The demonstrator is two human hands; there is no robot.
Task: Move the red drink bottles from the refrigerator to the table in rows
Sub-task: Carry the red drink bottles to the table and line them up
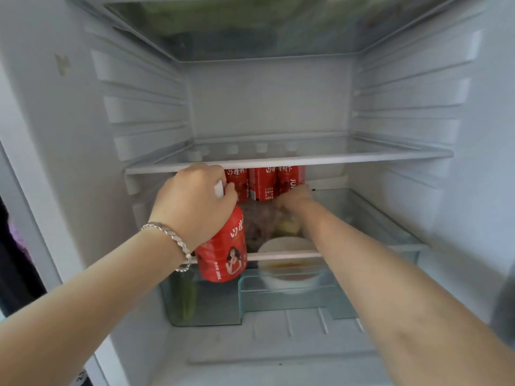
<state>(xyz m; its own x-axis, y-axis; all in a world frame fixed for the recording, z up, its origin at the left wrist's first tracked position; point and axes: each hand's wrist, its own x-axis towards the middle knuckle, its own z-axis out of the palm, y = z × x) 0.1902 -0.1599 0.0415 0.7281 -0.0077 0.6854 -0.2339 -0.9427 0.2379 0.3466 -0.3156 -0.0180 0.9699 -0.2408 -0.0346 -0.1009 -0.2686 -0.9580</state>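
1. left hand (195, 201), a silver bracelet (170, 240) on its wrist, grips a red drink bottle (223, 246) by the neck and white cap, at the front edge of the refrigerator's lower shelf (292, 255).
2. right hand (295, 197) reaches deep under the glass shelf (278, 160), fingers at the rightmost of three red bottles (263, 185) standing in a row at the back; blur hides whether its grip has closed.
3. a white bowl (289, 263) sits below.
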